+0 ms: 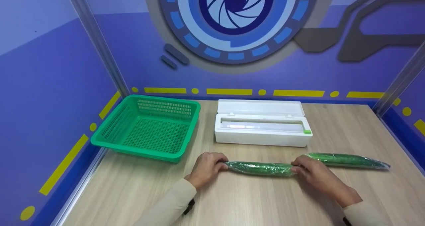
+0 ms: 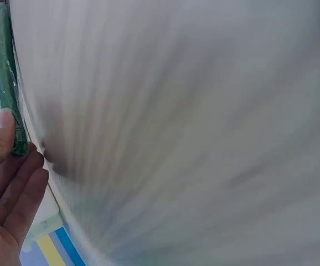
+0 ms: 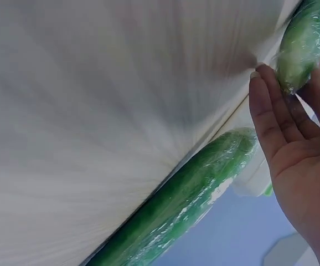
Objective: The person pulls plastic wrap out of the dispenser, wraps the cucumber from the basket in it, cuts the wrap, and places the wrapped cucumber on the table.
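Observation:
A green cucumber [image 1: 260,168] in clear plastic wrap lies crosswise on the table between both hands. At its left end, my left hand [image 1: 207,168] pinches the tip, thumb on one side and fingers on the other, as the left wrist view shows. My right hand [image 1: 317,176] holds the opposite end between thumb and fingers. Just beyond the right hand rests a second wrapped cucumber [image 1: 352,161], its twisted film end pointing right. In the right wrist view this second cucumber [image 3: 187,199] lies beside the hand, shiny film over it.
Behind the hands stands a white cling film box [image 1: 262,140], its lid [image 1: 260,107] raised, with a film roll [image 1: 262,126] inside and a green slider [image 1: 307,131] at the right. A green plastic basket [image 1: 156,133] sits at the back left. Panels [image 1: 166,79] enclose the wooden table.

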Tool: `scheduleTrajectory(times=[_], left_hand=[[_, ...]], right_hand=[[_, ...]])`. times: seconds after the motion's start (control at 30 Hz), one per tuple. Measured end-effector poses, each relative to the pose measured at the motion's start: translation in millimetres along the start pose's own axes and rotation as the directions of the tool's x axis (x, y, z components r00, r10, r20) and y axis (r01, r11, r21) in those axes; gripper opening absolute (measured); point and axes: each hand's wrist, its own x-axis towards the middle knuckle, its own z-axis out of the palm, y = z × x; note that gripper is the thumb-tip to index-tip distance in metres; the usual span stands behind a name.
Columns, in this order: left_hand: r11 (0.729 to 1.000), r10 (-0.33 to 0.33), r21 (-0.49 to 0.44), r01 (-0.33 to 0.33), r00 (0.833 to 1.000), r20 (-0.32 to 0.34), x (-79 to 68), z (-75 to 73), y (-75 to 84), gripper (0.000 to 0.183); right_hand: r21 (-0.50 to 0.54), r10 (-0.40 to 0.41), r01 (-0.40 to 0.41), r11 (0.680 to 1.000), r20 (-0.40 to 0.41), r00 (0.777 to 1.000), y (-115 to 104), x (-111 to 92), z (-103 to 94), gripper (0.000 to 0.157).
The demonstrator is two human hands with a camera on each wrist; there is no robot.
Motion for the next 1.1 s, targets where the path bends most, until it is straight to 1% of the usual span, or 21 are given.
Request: scheduleTrajectory(times=[0.1, 0.2, 0.27, 0.33, 0.4, 0.5, 0.57, 0.67, 0.73, 0.8, 0.87, 0.9, 0.97, 1.03, 1.1], left_hand=[[1.000, -0.005, 0.008, 0.005, 1.000, -0.010, -1.2, 0.6, -0.1, 0.010], [0.999, 0.016, 0.035, -0.015, 1.000, -0.018, -1.5, 2.1, -0.3, 0.009], [0.999, 0.026, 0.047, -0.025, 0.999, -0.020, -1.7, 2.7, -0.5, 0.009], [0.998, 0.030, 0.059, -0.028, 0.999, -0.018, -1.9, 3.4, -1.1, 0.010], [0.998, 0.028, 0.050, -0.027, 0.999, -0.021, -2.1, 2.9, -1.2, 0.010], [0.999, 0.019, 0.032, -0.018, 1.000, -0.021, -2.4, 1.6, -0.8, 0.011], [0.999, 0.017, 0.027, -0.017, 1.000, -0.017, -2.4, 0.7, -0.1, 0.011], [0.999, 0.013, 0.048, -0.013, 1.000, -0.002, -2.1, -0.2, 1.7, 0.012], [0.998, 0.010, 0.069, -0.011, 1.000, 0.017, -2.0, -0.3, 2.8, 0.015], [0.997, -0.001, 0.081, -0.002, 0.999, 0.037, -1.9, -0.2, 3.6, 0.020], [0.996, -0.013, 0.085, 0.009, 0.999, 0.050, -1.9, 0.2, 4.0, 0.025], [0.996, -0.017, 0.084, 0.012, 0.998, 0.053, -1.8, 0.4, 4.1, 0.025], [0.997, -0.030, 0.068, 0.026, 0.998, 0.055, -1.6, 1.0, 4.1, 0.025], [0.998, -0.043, 0.050, 0.040, 0.998, 0.053, -1.4, 1.3, 3.9, 0.024], [0.998, -0.049, 0.043, 0.047, 0.998, 0.050, -1.2, 1.5, 3.3, 0.023]], right_hand=[[0.004, 0.005, -0.005, 1.000, 0.012, 1.000, -0.5, -0.4, 0.4, 0.018], [0.013, 0.014, -0.014, 1.000, 0.030, 0.999, -0.5, -0.6, 0.4, 0.034], [0.006, 0.016, -0.017, 1.000, 0.039, 0.999, -0.4, -0.2, 0.3, 0.038], [-0.007, 0.027, -0.027, 1.000, 0.049, 0.998, -0.5, 0.5, -0.1, 0.039], [-0.021, 0.024, -0.023, 1.000, 0.049, 0.999, -0.6, 1.6, -0.5, 0.036], [-0.022, 0.028, -0.028, 0.999, 0.036, 0.999, -0.6, 2.3, -0.5, 0.027], [-0.019, 0.011, -0.011, 1.000, 0.013, 1.000, -0.3, 2.2, 0.2, 0.020], [-0.027, -0.030, 0.029, 0.999, -0.016, 0.999, 0.2, 1.9, 1.3, 0.020], [-0.033, -0.042, 0.041, 0.999, -0.017, 0.999, 0.2, 2.0, 1.3, 0.020], [-0.036, -0.025, 0.024, 0.999, -0.005, 1.000, 0.2, 2.2, 0.9, 0.018], [-0.027, 0.019, -0.019, 0.999, 0.025, 0.999, -0.1, 2.3, 0.6, 0.014], [-0.022, 0.041, -0.040, 0.999, 0.037, 0.998, -0.4, 2.3, 0.6, 0.015], [-0.026, 0.060, -0.059, 0.998, 0.043, 0.997, -0.8, 1.8, 1.2, 0.022], [-0.036, 0.053, -0.051, 0.998, 0.035, 0.998, -1.3, 1.3, 2.3, 0.031], [-0.051, 0.020, -0.020, 0.998, 0.014, 1.000, -2.0, 1.4, 4.0, 0.034]])
